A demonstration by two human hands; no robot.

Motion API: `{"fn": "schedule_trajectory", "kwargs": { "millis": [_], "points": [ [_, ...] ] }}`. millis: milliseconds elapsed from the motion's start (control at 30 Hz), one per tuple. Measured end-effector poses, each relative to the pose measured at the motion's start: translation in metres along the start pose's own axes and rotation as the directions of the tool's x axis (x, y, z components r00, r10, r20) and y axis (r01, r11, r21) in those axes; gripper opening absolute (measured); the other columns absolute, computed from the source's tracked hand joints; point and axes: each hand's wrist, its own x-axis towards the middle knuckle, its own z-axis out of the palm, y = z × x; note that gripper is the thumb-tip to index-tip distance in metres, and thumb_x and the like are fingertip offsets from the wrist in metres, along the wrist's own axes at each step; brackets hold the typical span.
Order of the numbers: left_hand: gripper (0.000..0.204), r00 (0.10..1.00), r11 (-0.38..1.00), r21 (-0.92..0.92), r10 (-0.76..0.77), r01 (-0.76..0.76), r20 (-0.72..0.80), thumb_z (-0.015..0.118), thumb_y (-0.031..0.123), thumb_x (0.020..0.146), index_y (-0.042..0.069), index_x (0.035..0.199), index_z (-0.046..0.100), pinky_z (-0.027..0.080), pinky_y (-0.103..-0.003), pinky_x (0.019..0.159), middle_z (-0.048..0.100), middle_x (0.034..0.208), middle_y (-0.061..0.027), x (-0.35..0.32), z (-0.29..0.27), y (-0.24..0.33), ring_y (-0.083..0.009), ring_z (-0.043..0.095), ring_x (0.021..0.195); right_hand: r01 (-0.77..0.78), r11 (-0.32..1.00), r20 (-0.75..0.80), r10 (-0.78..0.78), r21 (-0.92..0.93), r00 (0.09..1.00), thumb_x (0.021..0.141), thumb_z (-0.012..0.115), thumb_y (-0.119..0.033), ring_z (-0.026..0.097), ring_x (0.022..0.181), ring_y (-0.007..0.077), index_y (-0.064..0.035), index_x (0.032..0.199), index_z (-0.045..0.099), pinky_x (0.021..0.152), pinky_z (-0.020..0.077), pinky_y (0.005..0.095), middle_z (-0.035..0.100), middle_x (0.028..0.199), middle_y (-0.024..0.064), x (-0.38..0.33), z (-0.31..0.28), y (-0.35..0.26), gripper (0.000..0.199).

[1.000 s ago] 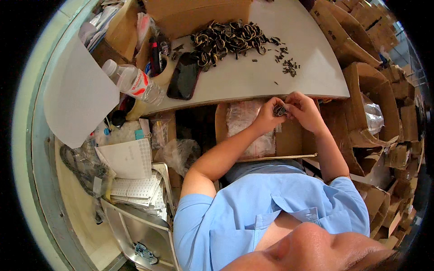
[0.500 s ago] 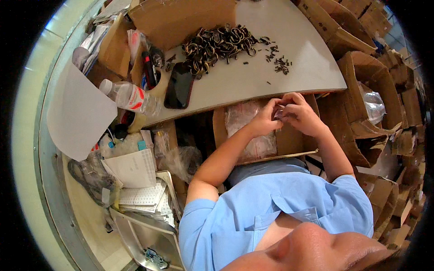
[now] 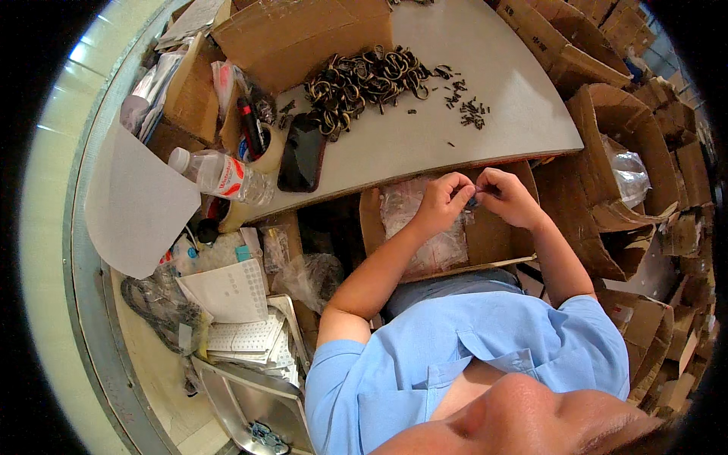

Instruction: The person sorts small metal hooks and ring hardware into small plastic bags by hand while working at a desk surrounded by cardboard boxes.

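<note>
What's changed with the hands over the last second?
Little: the left hand and right hand stay together over the cardboard box, fingertips pinching a small dark part. The ring pile, phone and bottle stayed put.

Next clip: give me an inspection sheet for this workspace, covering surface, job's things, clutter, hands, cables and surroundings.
Surface: pale grey tabletop, mostly bare at the right.
Job's things: heap of dark metal rings; scattered small dark pins; small dark part pinched between both hands.
Clutter: black phone, clear plastic bottle lying on its side, cup of pens.
Hands: left hand and right hand meet over the open cardboard box lined with clear plastic bags.
Cables: nothing seen.
Surroundings: stacked brown cardboard boxes at right; white perforated sheets at left.
</note>
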Motion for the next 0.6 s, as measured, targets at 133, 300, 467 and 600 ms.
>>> {"fn": "schedule_trajectory", "kwargs": {
  "millis": [133,300,467,600],
  "points": [
    [0.018,0.991,0.99,0.077,0.124,-0.12,-0.048,0.059,0.018,0.086,0.0,0.086,0.059,0.043,-0.027,0.059,0.06,0.074,-0.0066,0.003,-0.009,0.013,-0.0116,0.052,0.066,0.003,0.999,0.047,-0.005,0.036,0.999,0.076,0.06,-0.004,0.048,0.071,0.0148,0.0019,0.081,0.052,0.064,0.0423,0.0288,0.051,0.075,0.008,0.003,-0.007,-0.013,0.011],
    [0.012,0.925,0.955,-0.236,-0.244,0.179,-0.29,0.058,0.019,0.088,0.007,0.084,0.057,0.038,-0.022,0.051,0.058,0.073,0.0001,0.023,-0.059,0.043,-0.0069,0.047,0.059,0.023,0.989,0.019,-0.026,0.144,0.999,0.079,0.057,-0.007,0.049,0.071,0.0172,0.001,0.081,0.052,0.067,0.0424,0.0305,0.053,0.076,0.0085,0.016,-0.022,-0.005,0.01],
    [0.012,0.779,0.907,-0.295,0.056,-0.302,-0.625,0.054,0.014,0.089,0.004,0.085,0.048,0.048,-0.027,0.052,0.054,0.073,-0.0056,0.115,-0.156,0.136,-0.0152,0.055,0.059,0.225,0.94,0.023,-0.227,-0.258,0.974,0.08,0.059,-0.01,0.055,0.098,0.0342,-0.0001,0.104,0.058,0.086,0.0445,0.038,0.058,0.104,0.0175,0.043,0.0,-0.009,0.025],
    [0.014,0.694,0.779,-0.255,0.296,-0.573,-0.656,0.054,0.013,0.089,0.002,0.092,0.047,0.051,-0.029,0.063,0.054,0.084,-0.0076,0.161,-0.216,0.193,-0.0176,0.057,0.074,0.265,0.894,-0.013,-0.289,-0.361,0.957,0.081,0.058,-0.009,0.049,0.111,0.0352,-0.0001,0.113,0.054,0.094,0.041,0.0395,0.052,0.119,0.0175,0.063,0.02,-0.005,0.034]
  ]
}}
